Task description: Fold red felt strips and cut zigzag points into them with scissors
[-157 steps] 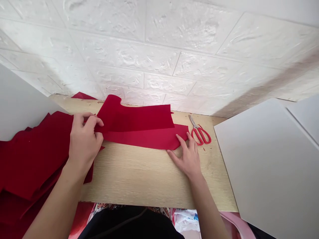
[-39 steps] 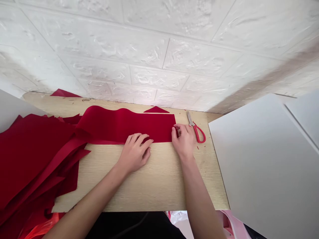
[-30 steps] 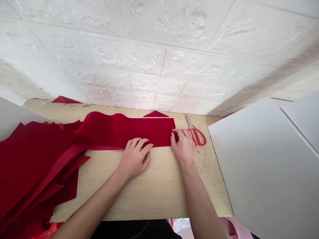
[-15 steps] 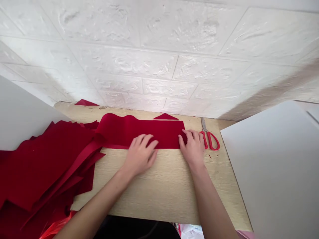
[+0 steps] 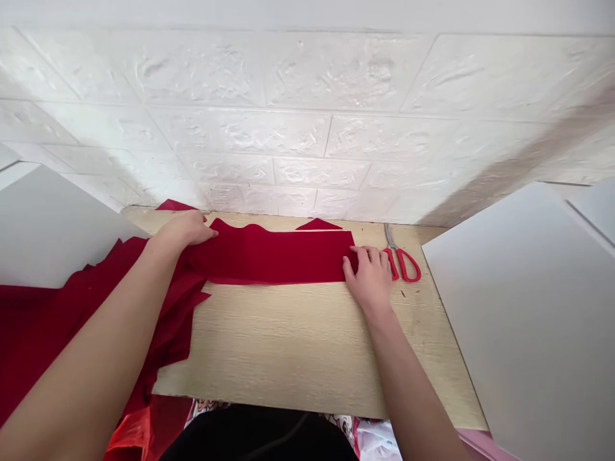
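Observation:
A strip of red fabric (image 5: 283,256) lies lengthwise on the wooden table, its left part wavy and lifted into folds. My left hand (image 5: 185,229) is closed at the strip's upper left, thumb and fingers pinching the cloth by its edge; some fingertips are hidden. At the strip's right end rests my right hand (image 5: 371,272), fingers apart and fingertips touching the cloth. Just right of that hand are scissors (image 5: 402,261) with red handles, blades pointing toward the wall. A heap of red fabric (image 5: 48,333) spreads under and beside my left forearm.
A white brick-patterned wall (image 5: 269,134) closes off the back of the table (image 5: 288,346). White panels stand at the left (image 5: 62,224) and right (image 5: 519,288). Small red scraps (image 5: 319,224) lie along the wall. An orange-red plastic bag (image 5: 134,432) hangs below the front edge.
My left hand has moved left and away from me, from the strip's middle to its left end, and closed on the cloth there. My right hand stays at the right end.

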{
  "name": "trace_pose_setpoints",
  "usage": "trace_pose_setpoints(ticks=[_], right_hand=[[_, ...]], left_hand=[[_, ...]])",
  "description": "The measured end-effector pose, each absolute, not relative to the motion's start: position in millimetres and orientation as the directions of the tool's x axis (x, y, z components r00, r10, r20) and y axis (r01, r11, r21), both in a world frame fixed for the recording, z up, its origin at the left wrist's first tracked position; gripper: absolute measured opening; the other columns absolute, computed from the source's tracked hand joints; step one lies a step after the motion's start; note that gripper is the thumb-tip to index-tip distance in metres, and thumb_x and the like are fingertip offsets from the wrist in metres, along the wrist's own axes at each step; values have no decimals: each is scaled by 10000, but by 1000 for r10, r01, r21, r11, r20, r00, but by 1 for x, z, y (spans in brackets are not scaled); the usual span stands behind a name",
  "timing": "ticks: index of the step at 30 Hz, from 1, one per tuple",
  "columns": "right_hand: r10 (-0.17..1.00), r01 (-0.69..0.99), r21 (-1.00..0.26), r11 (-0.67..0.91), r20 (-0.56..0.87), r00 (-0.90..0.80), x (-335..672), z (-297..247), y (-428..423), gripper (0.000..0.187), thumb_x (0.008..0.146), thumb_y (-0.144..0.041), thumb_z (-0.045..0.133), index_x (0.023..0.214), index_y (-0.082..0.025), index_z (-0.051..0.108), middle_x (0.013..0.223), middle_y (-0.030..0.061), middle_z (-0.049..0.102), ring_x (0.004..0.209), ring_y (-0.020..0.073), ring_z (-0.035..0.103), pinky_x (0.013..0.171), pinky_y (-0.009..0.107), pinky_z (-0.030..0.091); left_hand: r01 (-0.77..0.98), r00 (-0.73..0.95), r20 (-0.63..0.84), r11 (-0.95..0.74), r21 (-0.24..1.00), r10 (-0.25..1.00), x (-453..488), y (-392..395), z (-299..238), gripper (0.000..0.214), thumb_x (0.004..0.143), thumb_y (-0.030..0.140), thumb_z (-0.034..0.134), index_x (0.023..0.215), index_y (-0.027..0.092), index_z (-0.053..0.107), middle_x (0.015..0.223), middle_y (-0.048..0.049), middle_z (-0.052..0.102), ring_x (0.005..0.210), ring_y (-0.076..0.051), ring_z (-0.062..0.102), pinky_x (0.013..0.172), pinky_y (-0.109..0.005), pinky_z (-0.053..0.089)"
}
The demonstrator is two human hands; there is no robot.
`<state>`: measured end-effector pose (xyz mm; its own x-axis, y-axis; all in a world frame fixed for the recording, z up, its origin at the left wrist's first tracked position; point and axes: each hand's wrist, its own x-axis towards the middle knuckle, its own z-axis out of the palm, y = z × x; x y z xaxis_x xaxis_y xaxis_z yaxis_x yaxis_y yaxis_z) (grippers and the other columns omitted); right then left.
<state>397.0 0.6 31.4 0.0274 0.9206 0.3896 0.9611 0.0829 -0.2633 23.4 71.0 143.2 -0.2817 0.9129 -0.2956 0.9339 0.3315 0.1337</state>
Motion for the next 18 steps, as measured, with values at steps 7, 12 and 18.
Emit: trace_pose_setpoints(ticks=[7,12,18], right_hand=[[932,968,-244,55,362,38,396,33,-1,337,958,-338,510,1159,-143,697,1148,166,690,1063,338,548,917,466,457],[928,972,-231,46,371,44,394,34,-1,334,954,-327,503,1170,-143,677,1141,173,687,1052,334,547,917,457,439],[931,970,-242,39,362,53,393,34,-1,350,965,-350,502,1187,-134,666,1150,189,688,1061,349,555,933,485,439]], left_hand=[[668,-303,-275,409,622,912,52,65,191,422,872,242,642,1289,232,578,1284,-84,653,852,-205,706,711,-330,593],[748,-298,-51,267,608,953,46,70,201,363,901,230,621,1261,223,579,1271,-67,638,845,-182,654,762,-361,580],[734,-337,-250,420,534,908,14,59,144,431,924,289,622,1303,114,514,1271,-115,621,889,-168,605,792,-321,549]])
